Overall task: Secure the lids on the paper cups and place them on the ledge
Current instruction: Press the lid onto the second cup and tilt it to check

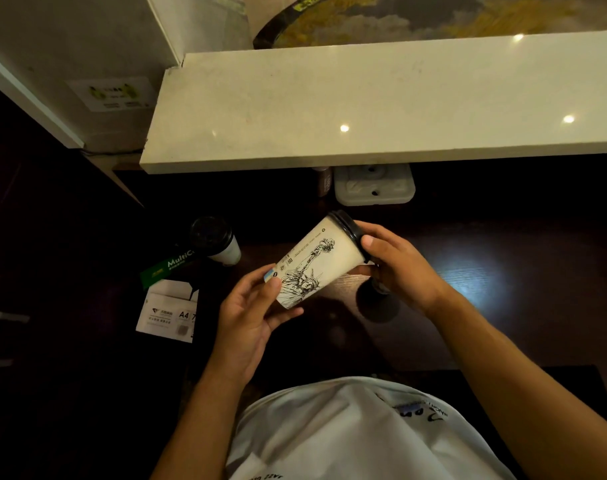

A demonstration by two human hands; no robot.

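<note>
A white paper cup (317, 263) printed with a Statue of Liberty drawing is held tilted above the dark counter, its black lid (349, 227) pointing up and right. My left hand (250, 317) grips the cup's base end. My right hand (397, 268) holds the lid end, thumb on the lid's rim. A second paper cup with a black lid (215, 240) stands on the counter to the left. Another dark lid-like shape (378, 303) lies below my right hand, partly hidden. The pale stone ledge (381, 105) runs across the view above the cups, bare.
A green-and-white pack of A4 paper (170, 306) lies at the left of the dark counter (503, 271). A white plastic box (374, 185) sits under the ledge's edge. A pale wall panel (70, 46) rises at the upper left.
</note>
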